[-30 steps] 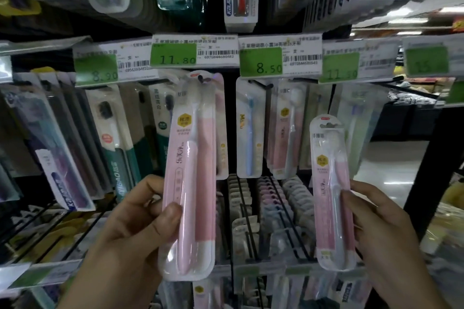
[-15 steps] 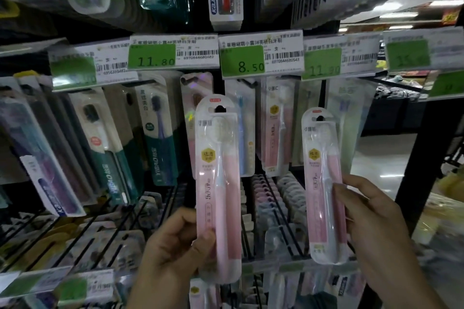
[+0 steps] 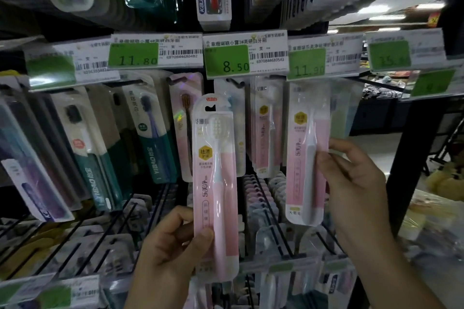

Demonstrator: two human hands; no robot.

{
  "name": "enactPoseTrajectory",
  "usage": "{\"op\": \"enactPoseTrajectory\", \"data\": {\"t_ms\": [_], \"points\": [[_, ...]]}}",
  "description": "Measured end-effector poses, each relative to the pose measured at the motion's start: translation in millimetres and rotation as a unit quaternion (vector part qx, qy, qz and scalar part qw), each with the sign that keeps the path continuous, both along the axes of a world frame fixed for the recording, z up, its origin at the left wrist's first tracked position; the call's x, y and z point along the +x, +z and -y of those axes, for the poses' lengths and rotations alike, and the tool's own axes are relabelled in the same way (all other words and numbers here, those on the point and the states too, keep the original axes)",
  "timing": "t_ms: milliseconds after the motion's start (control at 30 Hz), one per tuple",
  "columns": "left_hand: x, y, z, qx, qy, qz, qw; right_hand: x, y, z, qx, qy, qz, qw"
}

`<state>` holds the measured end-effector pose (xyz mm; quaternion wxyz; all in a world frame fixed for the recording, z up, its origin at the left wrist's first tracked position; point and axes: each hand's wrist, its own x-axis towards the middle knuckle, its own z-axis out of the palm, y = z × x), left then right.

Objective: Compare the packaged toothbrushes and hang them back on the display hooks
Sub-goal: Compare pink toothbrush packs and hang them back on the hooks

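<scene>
Rehanging stage: left hand (image 3: pixel 173 246) grips one pink toothbrush pack (image 3: pixel 216 188), right hand (image 3: pixel 351 178) pinches another (image 3: pixel 307 155) raised toward its hook, whose slot needs aligning.

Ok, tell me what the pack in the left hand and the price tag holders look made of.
Pink toothbrush pack: glossy clear plastic blister over a printed pink card, judging by the sheen and the brush visible inside.
Price tag holders: clear plastic strips, apparently, with glare over paper labels printed green and white; the labels' paper is a guess.

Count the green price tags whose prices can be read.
3: 11.80 tag left of centre, 8.50 tag at centre, 11.90 tag to its right. Other tags are too blurred.
</scene>
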<state>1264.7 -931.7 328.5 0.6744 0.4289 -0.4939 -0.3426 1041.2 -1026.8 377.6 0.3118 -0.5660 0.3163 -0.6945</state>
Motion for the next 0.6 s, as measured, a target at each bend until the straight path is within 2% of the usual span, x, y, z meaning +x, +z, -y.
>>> {"op": "enactPoseTrajectory", "data": {"t_ms": [267, 600], "points": [[4.2, -1.8, -1.7, -0.012, -0.001, 0.001, 1.0, -3.3, -13.2, -14.0, -0.025, -0.026, 0.024, 0.999], [4.9, -5.4, -3.2, 0.004, 0.026, -0.011, 1.0, 3.4, 12.3, -8.4, -0.032, 0.007, -0.046, 0.998]]}}
